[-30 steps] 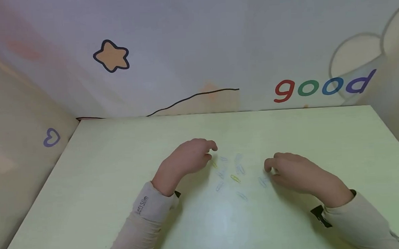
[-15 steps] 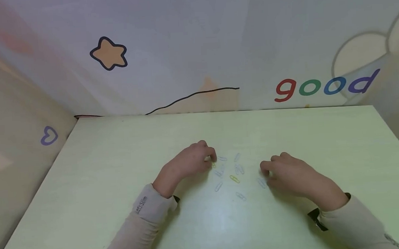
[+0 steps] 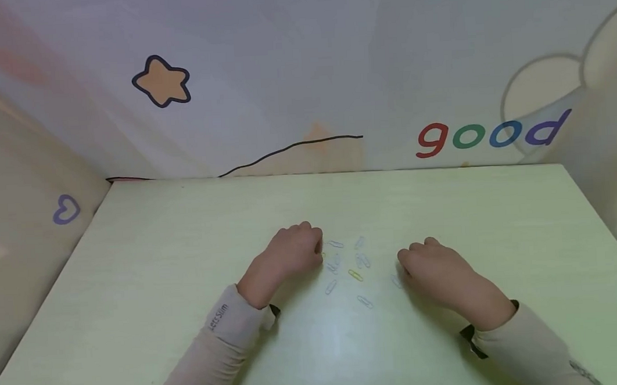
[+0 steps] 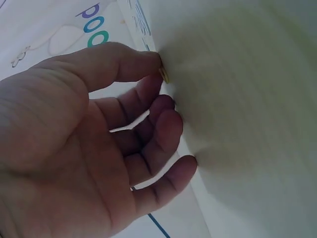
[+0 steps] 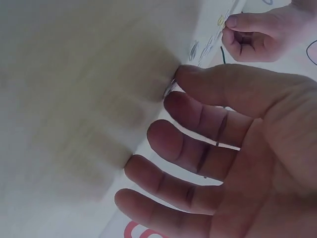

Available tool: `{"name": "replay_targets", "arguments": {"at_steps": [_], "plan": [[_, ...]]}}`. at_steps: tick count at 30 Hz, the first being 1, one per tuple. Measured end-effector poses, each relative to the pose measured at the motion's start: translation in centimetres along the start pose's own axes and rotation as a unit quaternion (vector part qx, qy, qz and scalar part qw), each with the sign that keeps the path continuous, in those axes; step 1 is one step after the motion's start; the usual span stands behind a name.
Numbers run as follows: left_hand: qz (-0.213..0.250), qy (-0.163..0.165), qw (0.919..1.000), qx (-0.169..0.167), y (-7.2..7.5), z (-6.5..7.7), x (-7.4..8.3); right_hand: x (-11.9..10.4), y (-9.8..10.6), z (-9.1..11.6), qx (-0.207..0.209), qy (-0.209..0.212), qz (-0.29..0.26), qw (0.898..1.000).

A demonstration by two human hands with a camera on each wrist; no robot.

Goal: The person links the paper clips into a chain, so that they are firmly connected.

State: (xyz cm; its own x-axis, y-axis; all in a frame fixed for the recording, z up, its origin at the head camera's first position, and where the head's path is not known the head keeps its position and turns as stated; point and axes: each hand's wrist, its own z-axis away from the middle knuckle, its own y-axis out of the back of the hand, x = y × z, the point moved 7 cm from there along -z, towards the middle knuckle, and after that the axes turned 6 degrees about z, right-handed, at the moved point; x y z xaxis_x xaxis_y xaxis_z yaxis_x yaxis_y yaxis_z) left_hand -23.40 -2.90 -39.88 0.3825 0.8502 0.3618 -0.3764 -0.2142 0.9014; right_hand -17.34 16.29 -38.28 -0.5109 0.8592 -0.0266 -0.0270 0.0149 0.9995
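While our left hand [image 3: 290,248] pinches a thin yellow clip [image 4: 165,76] at its right, between thumb and forefinger, our right hand [image 3: 438,273], nearer the right edge of the table [image 3: 498,217], curves beside a pale looped clip [image 3: 396,281] on its left, long axis slanting rightward toward the near edge; whether it grips, we cannot tell.

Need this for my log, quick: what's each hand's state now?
Left hand: closed, pinching a yellow paper clip.
Right hand: down at another clip; cannot tell whether it's held.

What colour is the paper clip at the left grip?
Paper clip: yellow, best in the left wrist view.
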Motion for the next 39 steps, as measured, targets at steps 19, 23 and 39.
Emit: {"name": "replay_targets", "arguments": {"at_steps": [19, 23, 39], "plan": [[-0.02, 0.058, 0.9969, -0.049, 1.4, 0.2, -1.6, 2.0, 2.3, -2.6, -0.057, 0.0, -0.105, 0.993], [-0.015, 0.047, 0.9968, -0.063, 0.4, 0.3, -1.3, 2.2, 1.7, -1.8, -0.076, -0.008, -0.119, 0.99], [-0.011, 0.017, 0.9979, -0.062, -1.1, 0.1, -0.1, 3.1, 2.1, -0.3, -0.035, -0.034, -0.201, 0.978]]}}
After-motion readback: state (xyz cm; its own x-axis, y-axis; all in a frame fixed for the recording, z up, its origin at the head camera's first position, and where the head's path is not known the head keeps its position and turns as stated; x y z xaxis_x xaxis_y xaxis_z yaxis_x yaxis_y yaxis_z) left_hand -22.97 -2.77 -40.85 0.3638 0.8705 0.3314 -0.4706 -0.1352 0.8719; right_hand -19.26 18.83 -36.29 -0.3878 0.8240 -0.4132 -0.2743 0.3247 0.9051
